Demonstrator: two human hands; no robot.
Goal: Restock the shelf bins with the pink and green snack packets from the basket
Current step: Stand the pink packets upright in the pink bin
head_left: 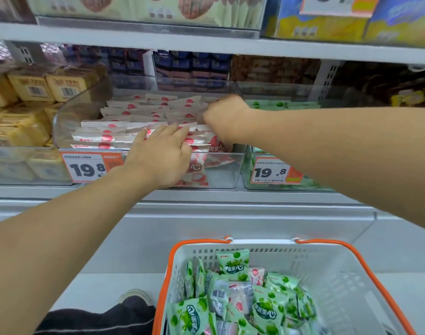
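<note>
A clear shelf bin (pixel 221 176) holds rows of pink-and-white snack packets (pixel 134 112). My left hand (pixel 163 153) lies flat on the front rows, fingers spread and holding nothing. My right hand (pixel 223 119) reaches into the bin's right side with curled fingers, closed on upright pink packets (pixel 216 145); its fingertips are hidden. To the right, a second clear bin (pixel 247 175) holds green packets (pixel 279 103). Below stands a white basket with an orange rim (pixel 332 274), holding several green packets (pixel 233 264) and a few pink ones (pixel 256 275).
Orange price tags reading 19.8 (pixel 85 168) (pixel 272 171) hang on the bin fronts. Yellow packaged goods (pixel 30 88) fill the bin to the left. Another shelf (pixel 206 44) runs just above the bins. A shoe (pixel 134 297) shows by the basket.
</note>
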